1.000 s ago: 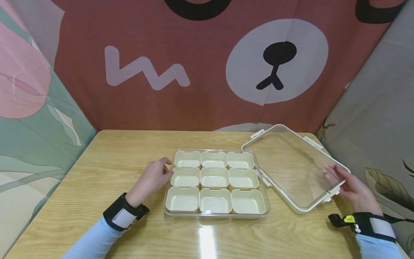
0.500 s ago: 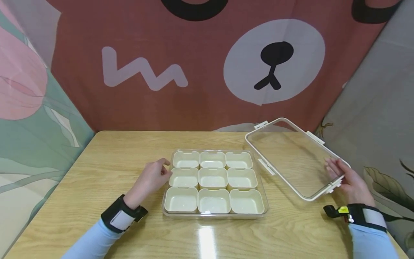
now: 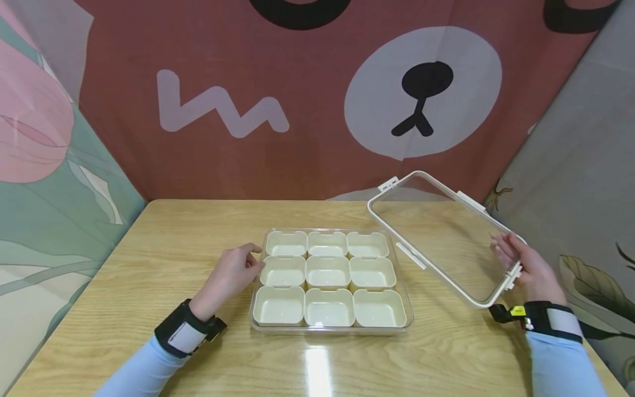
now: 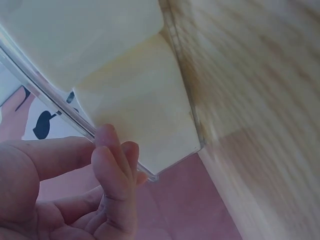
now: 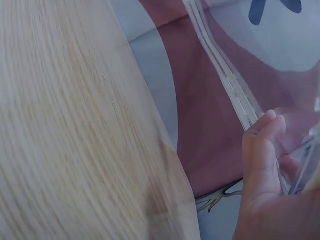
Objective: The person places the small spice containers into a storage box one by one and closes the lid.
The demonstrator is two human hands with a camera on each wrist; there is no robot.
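A clear box (image 3: 331, 331) on the table holds several cream cups (image 3: 327, 272) in rows, their tops uncovered. My left hand (image 3: 229, 280) is at its left side, fingers curled and fingertips at the wall near the rim. The left wrist view shows these fingers (image 4: 111, 172) against the clear edge, beside a cup's outer side. At the right, my right hand (image 3: 534, 270) grips the near right end of a clear lid (image 3: 436, 231) with a white rim and white clips. The lid is held tilted above the table, its far left corner raised.
The wooden table (image 3: 193, 231) ends against a brown cloth backdrop (image 3: 223, 165) with a printed animal face. A grey patterned cloth (image 3: 580, 193) borders the right side, and a green floral one (image 3: 94, 209) the left.
My right hand has moved slightly left and up with the lid, whose far edge has risen and whose left corner has lifted away from the box. The left hand and box stay put.
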